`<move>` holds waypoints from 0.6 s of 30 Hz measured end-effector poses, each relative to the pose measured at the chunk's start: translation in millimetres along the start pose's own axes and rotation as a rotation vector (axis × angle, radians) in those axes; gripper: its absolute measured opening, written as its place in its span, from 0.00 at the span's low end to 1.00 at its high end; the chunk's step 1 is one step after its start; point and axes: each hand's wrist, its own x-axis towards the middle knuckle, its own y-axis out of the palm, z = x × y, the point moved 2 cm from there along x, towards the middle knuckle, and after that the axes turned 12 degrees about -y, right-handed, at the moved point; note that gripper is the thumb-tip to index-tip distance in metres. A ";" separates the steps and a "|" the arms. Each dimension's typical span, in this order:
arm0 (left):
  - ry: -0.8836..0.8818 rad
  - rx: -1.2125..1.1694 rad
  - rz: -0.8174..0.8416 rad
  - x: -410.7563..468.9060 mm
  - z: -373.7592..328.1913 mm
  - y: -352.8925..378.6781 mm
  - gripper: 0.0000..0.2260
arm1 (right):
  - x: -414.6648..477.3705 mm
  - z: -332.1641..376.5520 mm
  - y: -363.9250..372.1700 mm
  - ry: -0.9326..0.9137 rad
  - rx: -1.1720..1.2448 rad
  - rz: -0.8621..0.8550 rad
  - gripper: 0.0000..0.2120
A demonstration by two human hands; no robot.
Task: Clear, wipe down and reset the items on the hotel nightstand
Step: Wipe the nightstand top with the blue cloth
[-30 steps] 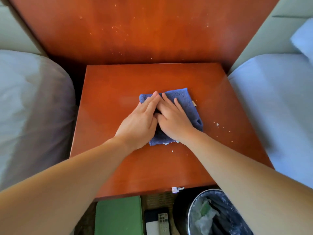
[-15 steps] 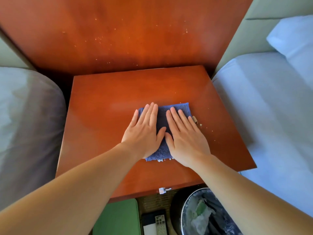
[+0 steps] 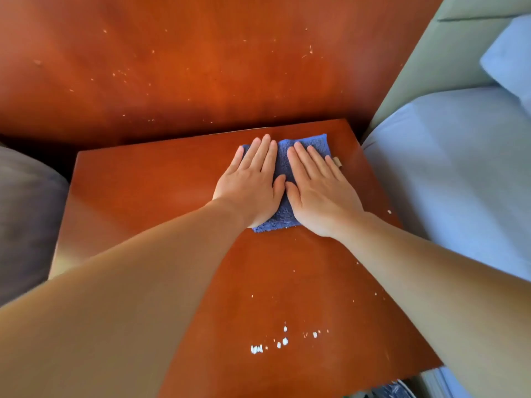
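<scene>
Currently, 2 bare hands lie flat, palms down, on 1 blue cloth [image 3: 283,163] on the nightstand top [image 3: 143,193]. Taking the centre of the top as the dial centre, the cloth sits toward 1 o'clock, close to the rear edge and nearer the right edge than the left.

Left hand [image 3: 250,186]: its fingers [image 3: 261,156] are straight and held close together, with only narrow gaps, and point toward 12 o'clock. The thumb angles toward 2 o'clock. The palm covers the left part of the cloth.

Right hand [image 3: 323,195]: its fingers [image 3: 307,162] are straight and slightly fanned, and point toward 11 o'clock. The thumb angles toward 10 o'clock and lies just beside the left thumb; contact between them cannot be confirmed. Neither hand pinches or curls round the fabric. A small tan tag [image 3: 336,161] projects from the cloth's right edge, beside the little finger.

White crumbs [image 3: 283,340] are scattered on the top at 5 o'clock, well apart from the cloth, with single specks near the right edge at 3 to 4 o'clock.

Surroundings: a wooden wall panel [image 3: 201,67], flecked with pale specks, stands at 12 o'clock. A grey bed [image 3: 26,214] lies at 9 o'clock. A pale blue bed [image 3: 448,168] lies at 3 o'clock, with a pillow [image 3: 508,58] at 2 o'clock.
</scene>
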 end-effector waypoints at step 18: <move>0.002 0.006 -0.041 62.7 -19.7 -7.0 0.25 | 59.4 -45.4 -1.8 0.102 0.046 0.064 0.27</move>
